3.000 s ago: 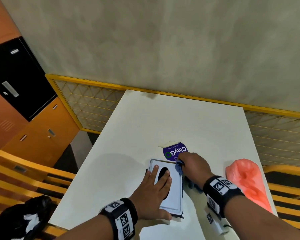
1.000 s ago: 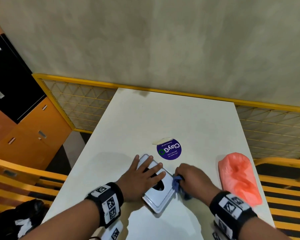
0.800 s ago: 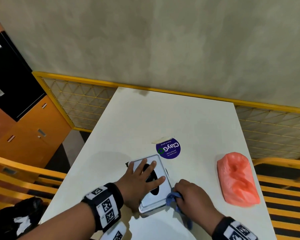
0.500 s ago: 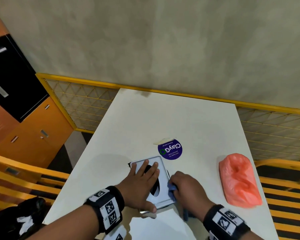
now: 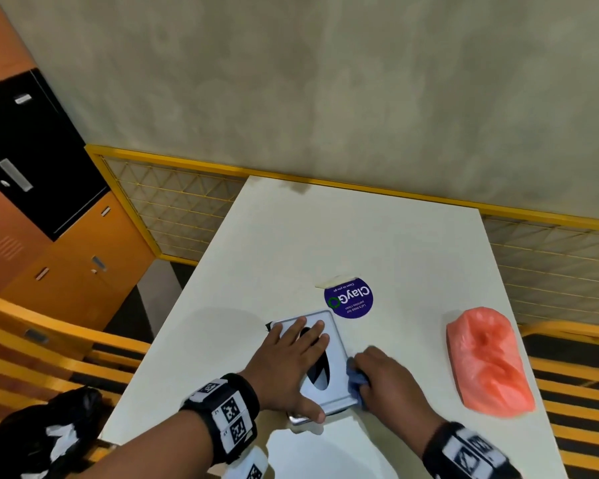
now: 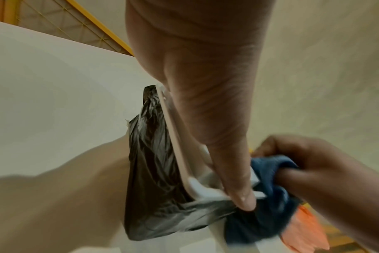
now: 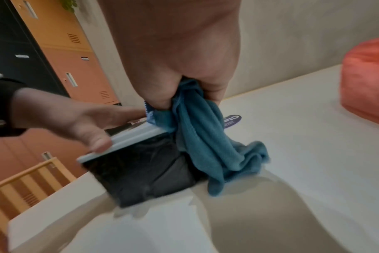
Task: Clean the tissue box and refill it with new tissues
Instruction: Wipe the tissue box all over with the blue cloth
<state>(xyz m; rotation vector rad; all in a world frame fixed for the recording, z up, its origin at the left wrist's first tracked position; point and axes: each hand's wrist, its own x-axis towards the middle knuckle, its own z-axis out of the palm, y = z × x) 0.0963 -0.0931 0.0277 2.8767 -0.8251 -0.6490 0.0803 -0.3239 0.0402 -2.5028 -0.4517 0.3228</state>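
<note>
Item, far left of the tissue box (image 5: 320, 354): a black bag (image 5: 45, 430) slumped beyond the table (image 5: 377, 236) edge; we count it as surroundings only. Item, the tissue box itself: it sits on the table just short of the round purple sticker (image 5: 349, 298), grey lid with dark oval slot facing up, dark crinkled body visible under the lid in both wrist views. A second ago we logged it skewed, one corner turned toward the sticker; now its long sides run roughly away from us, so it has been swung back nearly square. Item, on top of the box: our left hand (image 5: 291, 364), flat, fingers straight and spread across the lid and slot, thumb hooked over the near edge, pressing to steady rather than gripping. Item, touching the box's right side: our right hand (image 5: 384, 378), fingers curled tight round a bunched blue cloth (image 5: 355, 378), which trails down the side wall onto the table in the right wrist view. The cloth has travelled from the box's far end, where we had it three seconds back, down to this right flank. We judge the wiping is working round the sides and the cleaning step is well along; refilling has not begun. Item, well right of the box: an orange-pink pack (image 5: 488, 361), presumably the new tissues, lying untouched on the table.
</note>
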